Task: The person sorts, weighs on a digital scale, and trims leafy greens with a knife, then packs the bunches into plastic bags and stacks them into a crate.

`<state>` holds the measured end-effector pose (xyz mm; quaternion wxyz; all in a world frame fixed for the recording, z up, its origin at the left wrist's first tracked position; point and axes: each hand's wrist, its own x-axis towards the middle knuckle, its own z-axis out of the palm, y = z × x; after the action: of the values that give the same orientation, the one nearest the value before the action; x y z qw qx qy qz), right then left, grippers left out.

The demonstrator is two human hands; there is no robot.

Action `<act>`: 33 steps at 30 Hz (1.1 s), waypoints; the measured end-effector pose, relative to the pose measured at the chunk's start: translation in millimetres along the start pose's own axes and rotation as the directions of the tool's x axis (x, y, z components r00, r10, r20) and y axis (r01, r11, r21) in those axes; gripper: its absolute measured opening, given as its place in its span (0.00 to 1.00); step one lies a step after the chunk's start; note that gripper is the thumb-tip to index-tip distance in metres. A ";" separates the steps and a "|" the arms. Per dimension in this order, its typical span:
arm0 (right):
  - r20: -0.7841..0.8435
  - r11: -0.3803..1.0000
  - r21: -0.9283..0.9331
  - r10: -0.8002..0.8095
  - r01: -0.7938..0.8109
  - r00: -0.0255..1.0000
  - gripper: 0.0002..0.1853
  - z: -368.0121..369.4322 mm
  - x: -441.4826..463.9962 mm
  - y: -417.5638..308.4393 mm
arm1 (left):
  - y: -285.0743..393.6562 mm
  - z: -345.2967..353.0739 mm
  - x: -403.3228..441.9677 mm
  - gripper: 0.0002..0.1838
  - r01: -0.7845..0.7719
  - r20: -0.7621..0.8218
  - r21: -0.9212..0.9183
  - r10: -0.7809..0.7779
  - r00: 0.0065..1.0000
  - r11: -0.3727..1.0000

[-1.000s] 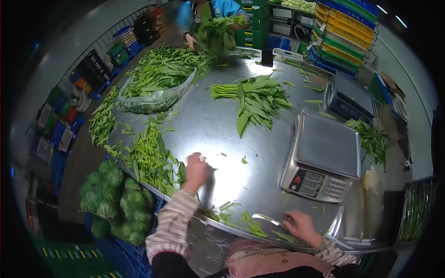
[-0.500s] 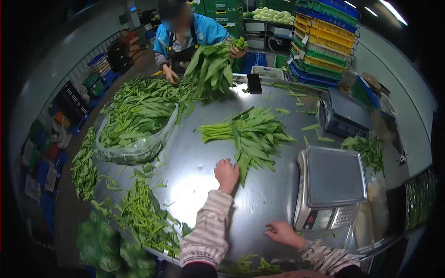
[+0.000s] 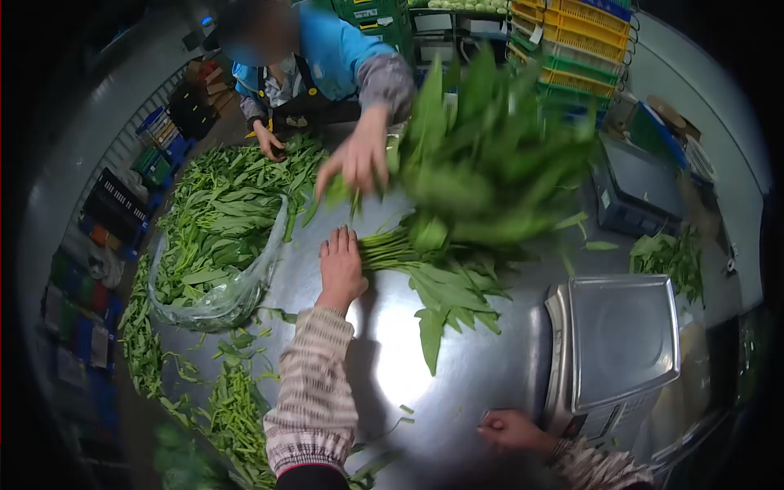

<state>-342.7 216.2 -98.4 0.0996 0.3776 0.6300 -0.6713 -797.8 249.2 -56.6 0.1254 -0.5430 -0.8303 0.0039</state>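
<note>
My left hand lies palm down on the metal table, fingers stretched out, against the cut stem ends of a bunch of water spinach. The leaves of that bunch point to the right. Low in the view, my right hand rests over the table beside the scale, its fingers curled; whatever they hold, if anything, I cannot make out. Across the table, a co-worker's hand is at the stem end of a second leafy bunch. That bunch is smeared by motion and partly covers the first one.
A clear plastic bag of loose greens stands on the left. Cut stems lie at front left. A scale stands on the right, a second scale behind it. Stacked crates rise at the back.
My left hand has moved left and away from me to the stem ends. The co-worker's bunch has swung right and down over the table bunch. The view has shifted.
</note>
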 end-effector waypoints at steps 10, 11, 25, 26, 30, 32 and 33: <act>0.003 0.994 0.093 0.051 -0.051 0.999 0.12 2.4 -3.5 -9.5 | -63.7 14.2 -111.1 0.55 0.596 0.341 -0.315 -0.498 0.797 0.738; 0.003 0.994 0.080 0.076 -0.076 0.997 0.12 0.7 -4.2 -14.2 | -67.4 -0.3 -109.5 0.54 0.551 0.263 -0.321 -0.486 0.834 0.770; 0.332 0.968 0.015 -0.242 0.251 0.912 0.29 98.8 72.2 -95.6 | -47.5 -27.2 38.5 0.30 0.176 0.118 -0.718 -0.132 0.984 0.674; 0.378 0.984 -0.024 -0.153 0.175 0.913 0.31 113.2 92.1 -118.1 | -38.8 -20.1 51.5 0.29 0.167 0.106 -0.718 -0.131 0.986 0.676; 0.291 0.915 0.404 -0.108 -0.019 0.951 0.12 136.9 167.3 -178.1 | -25.7 23.5 85.3 0.37 0.215 0.217 -0.669 -0.089 0.972 0.712; 0.271 0.882 0.471 -0.157 0.012 0.950 0.11 127.8 218.0 -174.3 | -22.2 35.1 84.9 0.41 0.287 0.337 -0.674 -0.062 0.939 0.681; 0.241 0.889 0.436 -0.262 0.137 0.934 0.11 119.7 224.8 -183.1 | -23.2 37.0 84.9 0.42 0.308 0.389 -0.666 -0.036 0.921 0.679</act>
<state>-656.2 217.0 -108.9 0.0397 0.2187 0.4880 -0.8441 -858.8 321.0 -71.8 -0.2433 -0.4573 -0.8221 -0.2363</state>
